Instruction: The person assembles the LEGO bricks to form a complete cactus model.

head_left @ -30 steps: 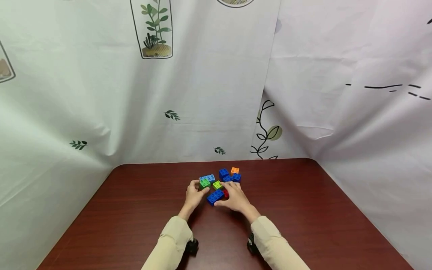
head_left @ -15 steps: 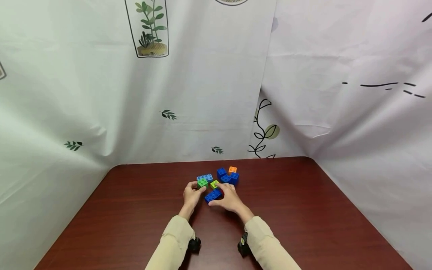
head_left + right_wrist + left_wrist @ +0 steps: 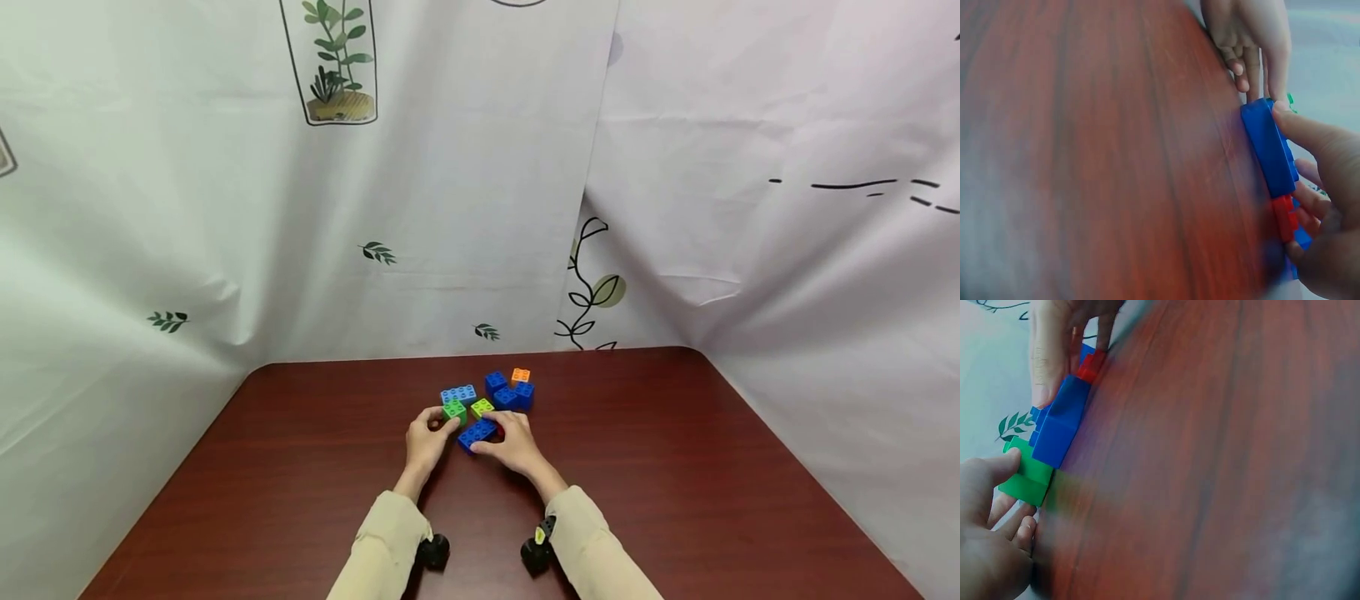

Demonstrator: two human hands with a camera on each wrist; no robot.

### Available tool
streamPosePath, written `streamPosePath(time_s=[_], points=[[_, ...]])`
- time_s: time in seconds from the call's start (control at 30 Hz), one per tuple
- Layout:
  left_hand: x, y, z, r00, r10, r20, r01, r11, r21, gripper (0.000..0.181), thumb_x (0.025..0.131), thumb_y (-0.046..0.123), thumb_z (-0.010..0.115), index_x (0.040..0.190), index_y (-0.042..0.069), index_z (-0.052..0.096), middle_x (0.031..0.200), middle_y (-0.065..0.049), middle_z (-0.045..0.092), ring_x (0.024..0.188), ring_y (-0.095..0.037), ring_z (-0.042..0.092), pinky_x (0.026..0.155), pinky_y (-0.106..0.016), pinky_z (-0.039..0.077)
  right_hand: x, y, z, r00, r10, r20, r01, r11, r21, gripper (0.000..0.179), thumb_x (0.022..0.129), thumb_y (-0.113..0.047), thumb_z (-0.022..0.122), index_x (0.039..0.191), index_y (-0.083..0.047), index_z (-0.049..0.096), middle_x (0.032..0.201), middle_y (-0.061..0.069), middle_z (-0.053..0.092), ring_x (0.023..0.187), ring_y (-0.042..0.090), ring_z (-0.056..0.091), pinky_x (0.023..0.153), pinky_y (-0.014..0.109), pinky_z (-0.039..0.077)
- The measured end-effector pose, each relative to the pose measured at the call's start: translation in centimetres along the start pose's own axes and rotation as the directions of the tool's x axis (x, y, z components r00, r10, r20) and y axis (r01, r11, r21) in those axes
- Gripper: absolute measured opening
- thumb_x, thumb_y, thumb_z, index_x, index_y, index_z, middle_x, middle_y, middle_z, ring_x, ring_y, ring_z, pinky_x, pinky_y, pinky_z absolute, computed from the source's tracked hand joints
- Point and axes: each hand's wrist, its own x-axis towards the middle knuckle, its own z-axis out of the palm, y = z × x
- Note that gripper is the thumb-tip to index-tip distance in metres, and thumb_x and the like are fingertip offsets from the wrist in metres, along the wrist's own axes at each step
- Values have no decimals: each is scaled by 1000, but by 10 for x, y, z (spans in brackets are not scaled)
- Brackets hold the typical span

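On the dark red-brown table, my left hand [image 3: 425, 442] pinches a green building brick [image 3: 454, 411] between thumb and fingers. In the left wrist view the thumb presses one side of that green brick [image 3: 1027, 478]. To its right, my right hand [image 3: 516, 443] holds a long blue brick [image 3: 477, 434], thumb at the near end and fingers at the far side. A red brick [image 3: 1284, 217] sits beside the blue one, under my right fingers and mostly hidden from the head view. Just beyond lies a lime-green brick [image 3: 482, 407].
A light blue brick [image 3: 458, 395] lies behind the green one. Further back right are several dark blue bricks [image 3: 506, 398] and an orange brick [image 3: 521, 376]. The table [image 3: 675, 467] meets a white patterned cloth [image 3: 450, 208] at its back edge.
My right hand has shifted slightly left, and its thumb has come in closer against the long blue brick. The left hand stays at the green brick. The head view has shifted slightly.
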Motion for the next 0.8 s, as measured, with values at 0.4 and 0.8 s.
streamPosePath(time_s=[0.4, 0.8], points=[[-9, -10, -3, 996, 93, -5, -93, 996, 0, 33, 87, 16, 73, 114, -1, 67, 107, -18, 70, 96, -27, 62, 84, -38, 51, 0, 3, 9, 997, 27, -78, -26, 999, 19, 63, 80, -28, 80, 132, 0, 58, 140, 21, 54, 128, 40, 38, 105, 63, 33], [-23, -15, -8, 987, 161, 25, -162, 986, 38, 38, 88, 16, 73, 120, -2, 65, 110, -18, 69, 99, -30, 63, 87, -45, 52, -3, 7, 14, 977, 79, -199, -64, 995, 82, 47, 78, -25, 82, 115, 0, 67, 140, 19, 52, 132, 40, 35, 105, 59, 39]])
